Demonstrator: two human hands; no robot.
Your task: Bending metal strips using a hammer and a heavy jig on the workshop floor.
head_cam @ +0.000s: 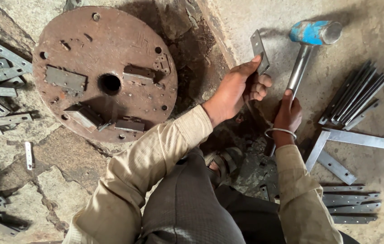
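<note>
Head view looked down on a cracked concrete floor [65,176], where the largest thing was a rusty round steel plate [106,72] with a centre hole and small blocks fixed to it, lying left of the person's arms. Bundles of flat steel strips [352,97] lay well to the right, with more strips [2,68] along the left edge. The right hand [287,115], a metal bangle [280,132] at its wrist, was wrapped tight around the shaft of a blue-headed hammer [314,32], its head raised near the wall. It looked head-heavy, best gripped low on the smooth shaft. The left hand [239,88] pinched a short flat steel strip [259,50] with a punched hole, held upright just beside the hammer shaft. That piece seemed stiff, light and sharp-edged, so holding its lower end suited it.
</note>
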